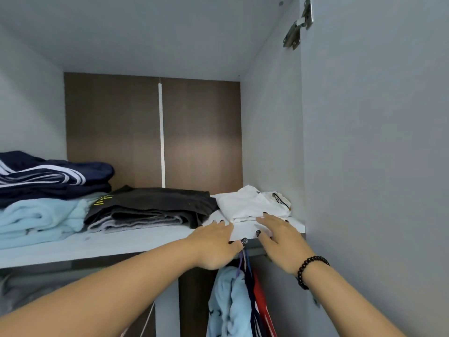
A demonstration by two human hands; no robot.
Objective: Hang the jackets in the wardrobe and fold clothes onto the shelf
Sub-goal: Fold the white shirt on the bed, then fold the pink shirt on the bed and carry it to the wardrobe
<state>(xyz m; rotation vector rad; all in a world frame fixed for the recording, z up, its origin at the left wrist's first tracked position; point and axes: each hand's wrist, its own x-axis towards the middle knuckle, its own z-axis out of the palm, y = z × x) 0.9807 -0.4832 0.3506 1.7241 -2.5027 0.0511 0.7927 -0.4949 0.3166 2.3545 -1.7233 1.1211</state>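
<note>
A folded white garment (250, 203) lies at the right end of the wardrobe shelf (121, 242). My left hand (216, 242) and my right hand (279, 237) reach out side by side just in front of it, fingers straight, resting on the shelf's front edge. The fingertips of my right hand touch the garment's front fold. To the left lie a folded dark grey garment (150, 207) with yellow print, and a pile of light blue fleece (38, 220) under navy striped clothes (48, 176). Below the shelf hang a light blue jacket (228, 305) and darker and red items (260, 310).
The wardrobe's right side wall (269, 142) stands close beside the white garment. The open door (376, 166) with its metal hinge (297, 25) fills the right of the view. A brown back panel (109, 132) closes the shelf compartment. Bare shelf board shows along the front.
</note>
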